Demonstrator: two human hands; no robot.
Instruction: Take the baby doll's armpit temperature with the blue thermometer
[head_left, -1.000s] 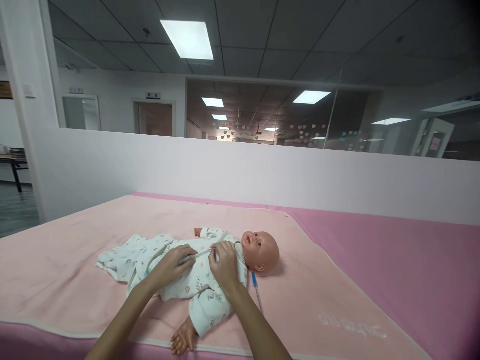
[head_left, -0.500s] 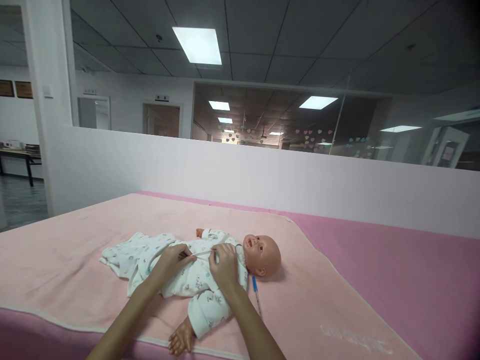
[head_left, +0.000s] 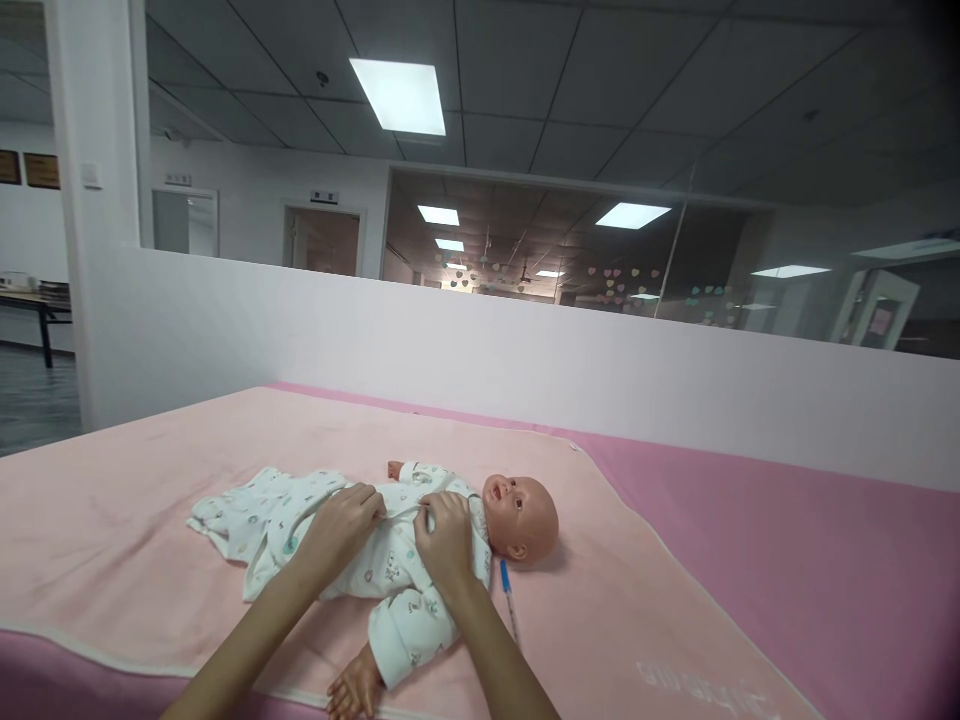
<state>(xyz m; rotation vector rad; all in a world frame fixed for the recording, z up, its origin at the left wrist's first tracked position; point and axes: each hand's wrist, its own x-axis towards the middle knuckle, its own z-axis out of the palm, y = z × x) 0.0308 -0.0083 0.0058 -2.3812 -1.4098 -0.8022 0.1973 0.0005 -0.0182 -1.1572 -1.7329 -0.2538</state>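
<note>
A baby doll lies on its back on a light pink blanket, head to the right. It wears a white printed romper. My left hand rests on the doll's belly, fingers curled and pinching the romper's front edge. My right hand sits on the chest close to the neck, fingers closed on the same fabric. A blue-capped pen-like stick lies on the blanket just below the doll's head. One bare doll hand pokes from a sleeve near the front edge.
The blanket covers a darker pink surface that stretches to the right. A low white partition wall runs behind it, with glass and ceiling lights beyond. A white pillar stands at the left.
My left hand has slid right along the romper towards my right hand, closing the gap of fabric between them. The view shifted slightly.
</note>
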